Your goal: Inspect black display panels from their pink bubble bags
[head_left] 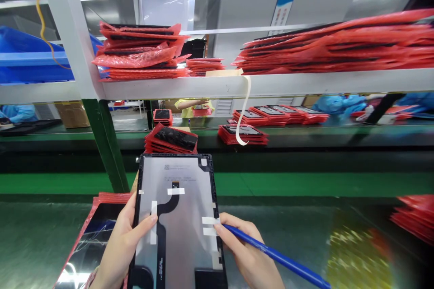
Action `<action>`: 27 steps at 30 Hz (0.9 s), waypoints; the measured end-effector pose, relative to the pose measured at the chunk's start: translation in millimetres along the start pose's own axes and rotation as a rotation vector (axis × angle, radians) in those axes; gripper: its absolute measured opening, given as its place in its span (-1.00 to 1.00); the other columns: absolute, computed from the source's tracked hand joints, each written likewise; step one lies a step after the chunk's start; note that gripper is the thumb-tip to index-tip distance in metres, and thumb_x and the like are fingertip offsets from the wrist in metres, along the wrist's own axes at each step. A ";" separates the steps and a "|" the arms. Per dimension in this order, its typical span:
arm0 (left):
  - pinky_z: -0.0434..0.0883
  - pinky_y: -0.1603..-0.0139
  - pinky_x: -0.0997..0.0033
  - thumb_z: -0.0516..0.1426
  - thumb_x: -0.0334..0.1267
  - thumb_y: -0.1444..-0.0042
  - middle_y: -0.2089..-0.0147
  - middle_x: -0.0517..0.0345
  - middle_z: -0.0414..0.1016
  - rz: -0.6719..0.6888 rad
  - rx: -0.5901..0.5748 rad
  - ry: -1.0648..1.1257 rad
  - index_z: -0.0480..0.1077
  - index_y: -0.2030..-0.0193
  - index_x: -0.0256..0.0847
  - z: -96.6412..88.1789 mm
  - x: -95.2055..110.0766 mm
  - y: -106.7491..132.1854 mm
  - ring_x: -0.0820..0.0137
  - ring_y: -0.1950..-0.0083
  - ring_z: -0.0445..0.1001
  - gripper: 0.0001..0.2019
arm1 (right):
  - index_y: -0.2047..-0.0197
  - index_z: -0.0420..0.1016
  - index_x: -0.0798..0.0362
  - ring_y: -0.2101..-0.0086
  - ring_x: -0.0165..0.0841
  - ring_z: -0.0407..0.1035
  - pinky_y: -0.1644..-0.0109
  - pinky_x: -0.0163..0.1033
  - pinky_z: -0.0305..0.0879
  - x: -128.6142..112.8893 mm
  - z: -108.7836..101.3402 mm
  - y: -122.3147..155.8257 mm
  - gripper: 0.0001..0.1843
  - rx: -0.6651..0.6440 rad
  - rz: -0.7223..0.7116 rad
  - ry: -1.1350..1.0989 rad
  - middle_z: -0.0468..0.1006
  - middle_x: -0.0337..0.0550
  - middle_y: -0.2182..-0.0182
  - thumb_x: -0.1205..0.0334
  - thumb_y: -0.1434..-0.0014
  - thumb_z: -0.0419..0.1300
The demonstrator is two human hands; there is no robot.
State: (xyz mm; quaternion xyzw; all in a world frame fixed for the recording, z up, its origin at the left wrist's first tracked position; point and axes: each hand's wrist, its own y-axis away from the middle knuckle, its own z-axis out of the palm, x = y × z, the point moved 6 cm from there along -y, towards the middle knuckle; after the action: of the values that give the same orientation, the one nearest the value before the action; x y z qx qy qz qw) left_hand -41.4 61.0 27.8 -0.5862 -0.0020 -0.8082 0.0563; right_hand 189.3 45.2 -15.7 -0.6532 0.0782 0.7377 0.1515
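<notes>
A display panel (185,239) is held up over the table (281,210), its silvery back facing the wearer and its top edge pointing away, with a black ribbon cable (162,239) winding down the middle and short white strips (210,221) along the right side. The left hand (117,246) closes around the panel's left edge, thumb laid across the back beside the cable; the right hand (249,250) pinches a blue pen-like tool (288,262) at the opposite edge, its fingertips at one of the strips. The step in hand looks like close work on those strips, and it seems best done lightly — left grip firm at the rim, thumb kept off the cable, the panel steady and unbent. The tool probably serves best at a low angle, worked along the edge rather than pressed into the thin back; whether its end touches the panel is hidden by the fingers. Below and left, a dark glossy screen (96,230) lies on red wrap near the left wrist, close enough that the panel's lower edge should stay clear of it. A yellow sheet (359,253) rests to the right — and beyond, red-wrapped stacks (135,61) line a white shelf (169,88).
</notes>
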 end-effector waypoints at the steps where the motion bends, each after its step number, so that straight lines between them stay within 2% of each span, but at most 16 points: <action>1: 0.35 -0.27 0.31 0.37 -0.19 0.07 -0.23 0.07 0.50 0.012 -0.002 -0.019 0.38 -0.25 -0.09 0.8 -0.3 2.2 0.10 -0.31 0.36 -0.32 | 0.49 0.52 0.02 0.47 -0.36 0.22 0.39 -0.28 0.20 -0.8 -0.4 -1.5 -0.63 -0.004 -0.040 0.087 0.41 -0.25 0.49 -0.13 0.07 0.38; 3: 0.40 -0.21 0.33 0.36 -0.14 0.04 -0.22 0.06 0.51 0.031 -0.004 -0.064 0.36 -0.26 -0.09 2.4 -1.5 7.0 0.10 -0.26 0.42 -0.32 | 0.60 0.32 0.01 0.54 -0.41 0.08 0.47 -0.30 0.08 -1.6 6.1 -4.9 -0.57 -0.111 -0.091 0.182 0.19 -0.34 0.61 -0.12 -0.05 0.27; 5: 0.46 -0.11 0.37 0.33 -0.09 0.01 -0.19 0.04 0.53 0.051 0.002 -0.119 0.33 -0.28 -0.09 3.0 -2.6 11.1 0.11 -0.18 0.50 -0.32 | 0.64 0.14 -0.02 0.58 -0.44 -0.06 0.52 -0.30 -0.04 -2.3 12.1 -8.0 -0.52 -0.197 -0.116 0.197 0.00 -0.40 0.64 -0.08 -0.10 0.22; 9: 0.50 -0.04 0.41 0.32 -0.08 -0.01 -0.15 0.04 0.57 0.063 -0.009 -0.146 0.34 -0.28 -0.11 4.5 -4.0 14.1 0.14 -0.09 0.57 -0.34 | 0.63 0.04 -0.04 0.57 -0.44 -0.14 0.53 -0.30 -0.09 -2.4 13.2 -11.6 -0.49 -0.191 -0.116 0.167 -0.07 -0.41 0.63 -0.07 -0.09 0.22; 12: 0.45 -0.13 0.37 0.34 -0.10 0.01 -0.20 0.05 0.53 0.022 -0.020 -0.090 0.34 -0.27 -0.09 5.1 -5.0 12.4 0.12 -0.20 0.49 -0.34 | 0.67 0.06 -0.03 0.57 -0.45 -0.13 0.52 -0.29 -0.09 -2.9 11.3 -10.1 -0.46 -0.181 -0.098 0.131 -0.07 -0.41 0.64 -0.09 -0.08 0.26; 18: 0.41 -0.20 0.27 0.37 -0.17 0.07 -0.14 0.04 0.58 -0.062 0.015 0.007 0.35 -0.26 -0.11 4.1 -2.0 8.1 0.09 -0.20 0.48 -0.30 | 0.66 0.41 0.03 0.52 -0.38 0.14 0.46 -0.28 0.12 -11.4 7.2 -1.5 -0.52 -0.129 0.020 -0.120 0.28 -0.29 0.62 -0.19 0.14 0.42; 24: 0.44 -0.15 0.22 0.35 -0.25 0.07 -0.12 -0.02 0.58 -0.123 -0.046 0.089 0.43 -0.18 -0.18 9.4 -5.9 3.0 0.04 -0.17 0.50 -0.40 | 0.72 0.45 0.05 0.62 -0.46 0.13 0.54 -0.31 0.11 -14.8 12.9 2.2 -0.49 -0.142 0.152 -0.308 0.24 -0.34 0.72 -0.19 0.28 0.51; 27: 0.43 -0.16 0.22 0.36 -0.25 0.08 -0.12 -0.01 0.59 -0.133 -0.038 0.100 0.42 -0.18 -0.17 8.9 -8.0 1.4 0.04 -0.13 0.53 -0.39 | 0.69 0.51 0.05 0.62 -0.45 0.17 0.53 -0.31 0.15 -14.5 12.5 2.7 -0.52 -0.131 0.181 -0.351 0.30 -0.31 0.73 -0.18 0.29 0.52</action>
State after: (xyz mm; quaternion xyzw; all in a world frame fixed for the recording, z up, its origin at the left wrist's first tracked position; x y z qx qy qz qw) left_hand -30.4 61.0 22.9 -0.5447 -0.0227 -0.8383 -0.0089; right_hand 178.2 44.9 0.1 -0.5135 0.0607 0.8543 0.0530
